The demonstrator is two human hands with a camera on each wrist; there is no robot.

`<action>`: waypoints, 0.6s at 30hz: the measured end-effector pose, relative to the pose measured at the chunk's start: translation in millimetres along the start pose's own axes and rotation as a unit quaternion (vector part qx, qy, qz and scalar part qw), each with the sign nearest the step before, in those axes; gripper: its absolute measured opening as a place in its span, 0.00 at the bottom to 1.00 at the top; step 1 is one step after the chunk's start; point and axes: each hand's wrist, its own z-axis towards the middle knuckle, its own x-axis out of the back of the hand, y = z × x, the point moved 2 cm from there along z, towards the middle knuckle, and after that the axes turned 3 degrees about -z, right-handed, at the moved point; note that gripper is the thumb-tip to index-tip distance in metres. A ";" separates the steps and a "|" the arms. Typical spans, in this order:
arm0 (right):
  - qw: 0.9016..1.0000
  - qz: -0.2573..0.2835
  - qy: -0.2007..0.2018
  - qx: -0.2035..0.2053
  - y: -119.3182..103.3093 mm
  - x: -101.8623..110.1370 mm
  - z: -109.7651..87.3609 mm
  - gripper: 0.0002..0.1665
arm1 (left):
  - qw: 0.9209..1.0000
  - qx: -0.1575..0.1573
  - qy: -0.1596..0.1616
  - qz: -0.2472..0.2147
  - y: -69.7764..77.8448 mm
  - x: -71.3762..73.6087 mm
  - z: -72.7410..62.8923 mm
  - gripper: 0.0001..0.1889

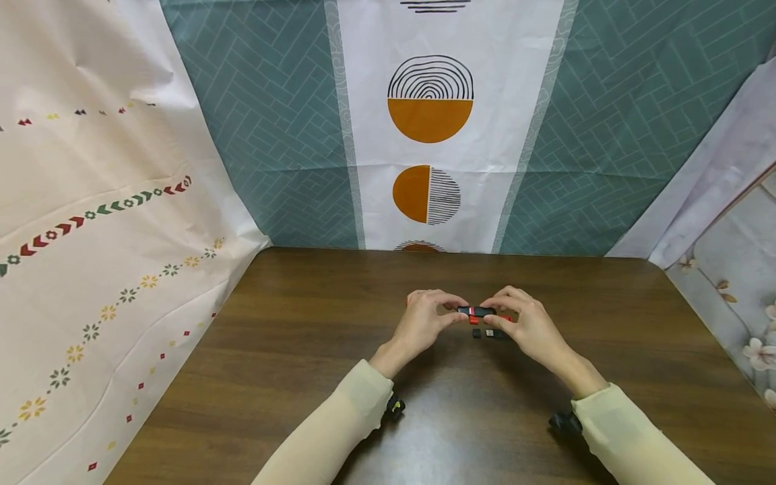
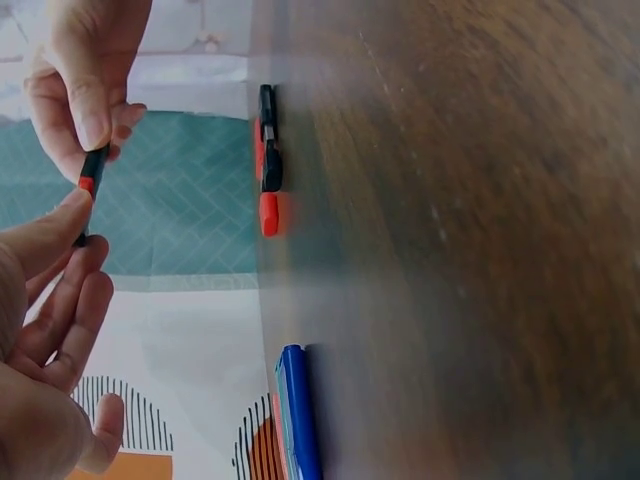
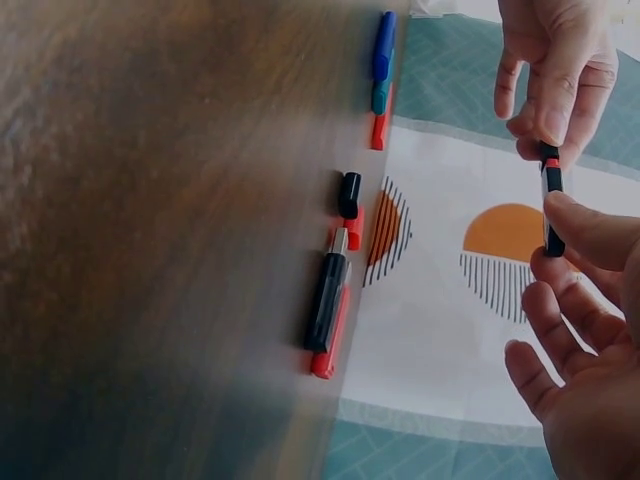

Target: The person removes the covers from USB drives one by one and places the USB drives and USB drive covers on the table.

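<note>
A black USB flash drive with a red band (image 1: 483,312) is held up above the table, between both hands. The left hand (image 1: 424,320) pinches one end between thumb and fingertips. At the other end, the right hand (image 1: 527,327) pinches it the same way. Below the hands lies another black USB flash drive (image 3: 325,300), its metal plug bare, with a loose black cap (image 3: 349,194) just off the plug. Behind it, a red flash drive (image 3: 337,330) and a red cap (image 3: 355,230) lie partly hidden.
Farther left on the brown table (image 1: 291,370) lie a blue stick-shaped item (image 3: 384,45), a teal one (image 3: 379,97) and a red one (image 3: 381,130), close together. A patterned cloth (image 1: 418,155) hangs at the table's back edge.
</note>
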 end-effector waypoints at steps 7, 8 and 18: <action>1.000 -0.003 0.000 -0.002 0.7 1.8 0.0 0.15 | 1.000 -0.005 0.004 -0.003 0.6 -0.2 0.3 0.12; 1.000 -0.005 0.001 -0.001 1.0 2.1 -0.2 0.15 | 1.000 -0.005 0.004 -0.003 0.6 -0.2 0.3 0.12; 1.000 -0.005 0.022 0.007 6.7 5.5 -3.8 0.16 | 1.000 0.002 0.011 -0.015 -0.2 -0.2 0.6 0.12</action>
